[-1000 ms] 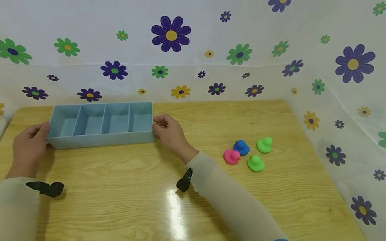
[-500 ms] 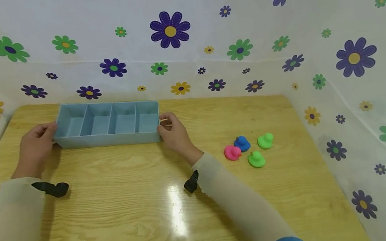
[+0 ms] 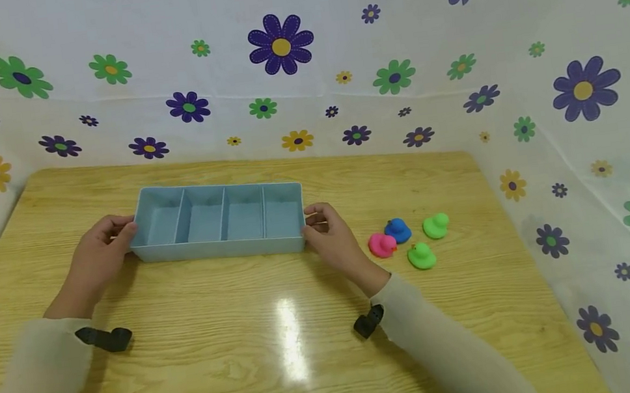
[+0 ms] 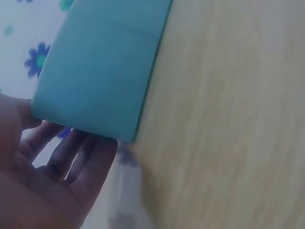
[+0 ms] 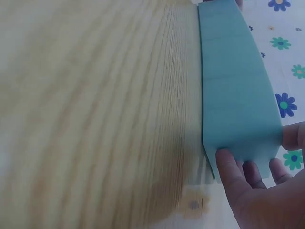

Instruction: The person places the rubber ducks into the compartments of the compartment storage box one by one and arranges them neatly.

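A light blue divided tray [image 3: 218,248] with a row of compartments, nothing lying in them, sits between both hands in the head view. My left hand [image 3: 99,256] holds its left end, thumb at the top rim. In the left wrist view, the fingers [image 4: 93,167] reach against the end wall from below the thumb. At the opposite end my right hand [image 3: 334,238] grips the tray. The right wrist view shows the fingertips [image 5: 226,160] spread over that end wall and the thumb near the rim.
Right of the right hand lie a pink rubber duck [image 3: 382,245], a blue duck [image 3: 398,231] and two green ducks, one nearer [image 3: 421,256] and one farther [image 3: 436,226]. A flowered white cloth [image 3: 215,58] borders the wooden table [image 3: 223,365] behind and on the sides.
Both hands have moved the tray to the right and closer to the person, away from the table's back edge. The ducks have stayed in place.
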### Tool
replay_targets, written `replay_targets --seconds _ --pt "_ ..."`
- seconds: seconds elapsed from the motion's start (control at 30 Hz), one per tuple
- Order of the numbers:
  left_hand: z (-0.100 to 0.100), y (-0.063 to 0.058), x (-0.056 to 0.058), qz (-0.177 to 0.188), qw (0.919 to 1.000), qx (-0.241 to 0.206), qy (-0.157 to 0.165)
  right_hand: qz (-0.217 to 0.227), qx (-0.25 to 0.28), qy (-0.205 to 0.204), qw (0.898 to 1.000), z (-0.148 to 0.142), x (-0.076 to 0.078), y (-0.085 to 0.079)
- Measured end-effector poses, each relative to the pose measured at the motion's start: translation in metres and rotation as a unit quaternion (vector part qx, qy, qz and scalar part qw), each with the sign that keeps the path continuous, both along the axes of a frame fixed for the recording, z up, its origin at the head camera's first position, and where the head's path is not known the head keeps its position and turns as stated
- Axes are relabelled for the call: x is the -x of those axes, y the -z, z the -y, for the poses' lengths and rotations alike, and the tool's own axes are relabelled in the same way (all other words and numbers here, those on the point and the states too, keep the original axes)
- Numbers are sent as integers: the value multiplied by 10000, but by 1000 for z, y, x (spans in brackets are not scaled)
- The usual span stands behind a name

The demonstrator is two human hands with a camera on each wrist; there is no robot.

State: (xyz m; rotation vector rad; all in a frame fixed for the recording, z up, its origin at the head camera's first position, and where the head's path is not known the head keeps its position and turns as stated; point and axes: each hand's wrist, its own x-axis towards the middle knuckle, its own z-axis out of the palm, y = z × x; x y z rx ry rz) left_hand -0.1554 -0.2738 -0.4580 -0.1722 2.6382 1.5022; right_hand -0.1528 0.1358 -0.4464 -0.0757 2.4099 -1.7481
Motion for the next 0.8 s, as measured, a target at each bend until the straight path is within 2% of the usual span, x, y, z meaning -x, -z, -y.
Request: replay_targets --seconds 0.17,0.33,0.47,0.63,0.73,0.8 --pt "-19 -2 -11 -56 9993 -28 367 170 122 68 9998 -24 -17 -2" --pt "-25 3 -22 -10 9974 -158 699 307 70 5 9995 -42 -30 -4" --pt "-29 5 -28 64 9938 -643 901 290 -129 -105 9994 -54 -39 -5" --pt "-38 2 -28 167 9885 -980 1139 210 -333 -61 9992 -66 -47 -8" --pt "-38 1 -26 293 9880 -792 1291 277 -267 -128 9992 -71 -49 -8" --pt "-37 0 -23 346 9881 -557 1392 293 -290 -318 9986 -76 -51 -9"
